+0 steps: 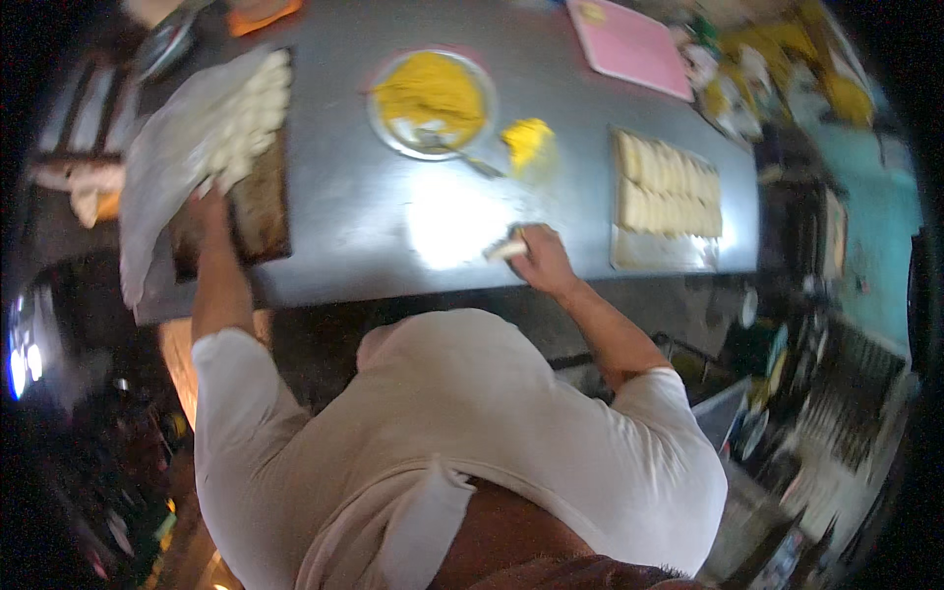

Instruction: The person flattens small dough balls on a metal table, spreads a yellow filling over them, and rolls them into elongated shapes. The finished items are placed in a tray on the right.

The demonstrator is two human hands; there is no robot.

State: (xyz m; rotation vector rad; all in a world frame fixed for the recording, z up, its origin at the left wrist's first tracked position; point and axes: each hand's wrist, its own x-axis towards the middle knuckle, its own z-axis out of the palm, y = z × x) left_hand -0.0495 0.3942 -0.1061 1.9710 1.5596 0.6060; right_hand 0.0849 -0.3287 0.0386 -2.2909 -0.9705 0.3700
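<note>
On the left, my left hand (210, 203) reaches to the near edge of rows of pale dough pieces (254, 118) on a dark baking tray (265, 199); blur hides whether its fingers grip one. Clear plastic sheeting (166, 140) covers part of that dough. My right hand (542, 254) is closed around a pale, short, stick-like object (507, 249) over the metal table. Beyond it lie a small heap of yellow filling (527, 140) and a round metal bowl (383, 136) of yellow filling, with a utensil (472, 161) resting across its rim.
To the right, a metal tray (627, 257) holds two rows of pale, elongated dough pieces (667, 184). A pink board (638, 51) lies at the far right of the steel table (332, 221). The table's near edge runs in front of my body.
</note>
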